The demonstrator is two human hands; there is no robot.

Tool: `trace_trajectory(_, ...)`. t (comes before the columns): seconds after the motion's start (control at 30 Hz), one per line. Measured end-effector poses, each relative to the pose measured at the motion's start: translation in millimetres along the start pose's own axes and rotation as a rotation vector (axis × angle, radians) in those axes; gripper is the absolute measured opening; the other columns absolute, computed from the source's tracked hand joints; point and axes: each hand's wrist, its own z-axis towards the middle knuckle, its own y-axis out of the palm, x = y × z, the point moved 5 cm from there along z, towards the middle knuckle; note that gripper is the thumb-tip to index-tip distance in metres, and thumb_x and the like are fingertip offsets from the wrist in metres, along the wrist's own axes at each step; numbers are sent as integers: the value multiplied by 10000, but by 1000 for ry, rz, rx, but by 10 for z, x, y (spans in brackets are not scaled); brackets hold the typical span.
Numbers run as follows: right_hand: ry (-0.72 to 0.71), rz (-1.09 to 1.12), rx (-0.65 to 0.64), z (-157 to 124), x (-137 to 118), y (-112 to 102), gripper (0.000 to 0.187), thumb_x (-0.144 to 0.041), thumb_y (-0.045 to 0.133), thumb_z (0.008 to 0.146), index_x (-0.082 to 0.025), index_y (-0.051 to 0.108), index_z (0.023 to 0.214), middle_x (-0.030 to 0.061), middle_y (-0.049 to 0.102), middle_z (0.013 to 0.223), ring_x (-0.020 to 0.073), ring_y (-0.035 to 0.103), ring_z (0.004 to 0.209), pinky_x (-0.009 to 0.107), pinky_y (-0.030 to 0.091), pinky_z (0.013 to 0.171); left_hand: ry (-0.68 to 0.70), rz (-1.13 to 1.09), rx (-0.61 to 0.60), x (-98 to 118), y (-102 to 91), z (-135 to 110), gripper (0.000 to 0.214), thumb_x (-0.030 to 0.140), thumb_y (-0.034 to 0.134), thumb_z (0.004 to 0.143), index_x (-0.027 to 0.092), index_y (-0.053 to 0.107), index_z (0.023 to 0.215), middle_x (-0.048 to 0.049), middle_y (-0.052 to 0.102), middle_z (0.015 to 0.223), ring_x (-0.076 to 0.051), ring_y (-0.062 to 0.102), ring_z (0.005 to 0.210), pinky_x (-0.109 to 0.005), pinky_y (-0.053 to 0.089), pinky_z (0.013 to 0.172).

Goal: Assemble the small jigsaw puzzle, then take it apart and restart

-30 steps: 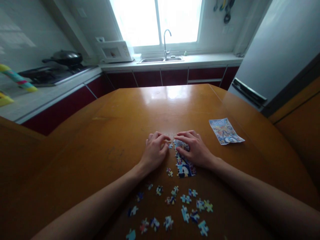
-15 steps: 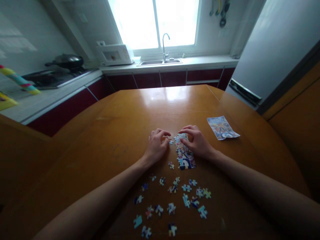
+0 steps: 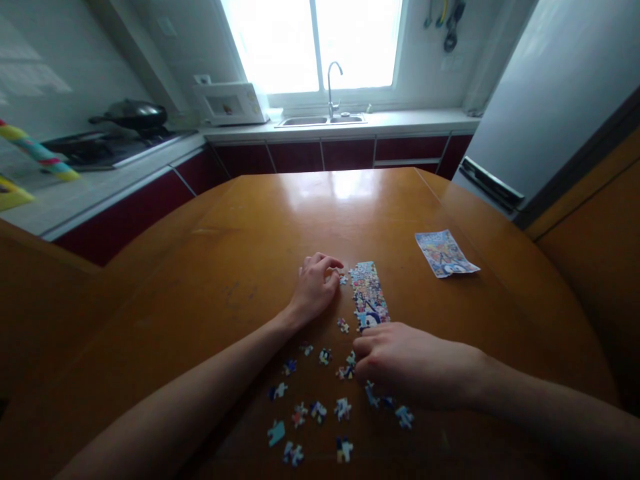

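A narrow strip of joined jigsaw pieces (image 3: 369, 295) lies on the wooden table (image 3: 210, 280). My left hand (image 3: 315, 289) rests just left of the strip's top, fingers curled, fingertips beside a small loose piece (image 3: 343, 279). My right hand (image 3: 407, 363) lies nearer to me over the scattered loose pieces (image 3: 320, 410), fingers bent down onto them; whether it holds one is hidden. Another loose piece (image 3: 343, 325) sits between the strip and the scatter.
A printed picture card (image 3: 444, 253) lies to the right of the strip. Beyond the table runs a counter with a sink and tap (image 3: 330, 107), a white microwave (image 3: 231, 103) and a wok on the hob (image 3: 133, 115). A grey fridge (image 3: 545, 100) stands at right.
My right hand has left the top of the joined strip and come back toward me, down onto the loose pieces. My left hand has stayed beside the strip.
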Motion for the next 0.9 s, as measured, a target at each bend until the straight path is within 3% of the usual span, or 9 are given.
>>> trace_trajectory(0.4, -5, -27, -24, 39, 20, 128, 101, -152, 591, 903, -174, 688, 891, 62, 664, 921, 188, 585, 855, 300, 446, 779, -2, -2, 1, 13, 4, 1, 168, 164, 539, 875, 222, 690, 918, -48, 637, 996, -244, 532, 1033, -440, 418, 948)
trace_trajectory(0.5, 5, -46, -20, 56, 21, 144, 66, -220, 660, 875, -172, 688, 908, 65, 665, 940, 198, 587, 875, 309, 451, 779, -4, 4, -1, 18, 0, -3, 168, 166, 541, 876, 223, 693, 922, -47, 637, 999, -246, 531, 1034, -440, 416, 951)
trace_trajectory(0.67, 20, -46, 0, 80, 18, 114, 167, -336, 696, 875, -170, 686, 868, 55, 667, 905, 198, 591, 873, 317, 456, 795, 8, 9, 7, 12, 6, -3, 162, 169, 545, 883, 223, 695, 915, -45, 636, 992, -245, 531, 1033, -433, 419, 948)
trace_trajectory(0.77, 72, -14, 107, 70, 136, 6, 169, -301, 611, 940, -185, 678, 839, 42, 662, 892, 169, 585, 845, 301, 450, 796, 9, 3, 15, 4, 8, -2, 160, 170, 546, 887, 224, 695, 911, -43, 634, 987, -240, 535, 1032, -431, 417, 955)
trace_trajectory(0.9, 262, -6, 376, -6, 485, -218, 163, -199, 557, 952, -197, 678, 842, 40, 663, 913, 158, 581, 859, 291, 438, 787, 14, 18, 6, 19, -3, -6, 140, 163, 587, 855, 227, 694, 919, -42, 631, 992, -246, 530, 1030, -428, 425, 939)
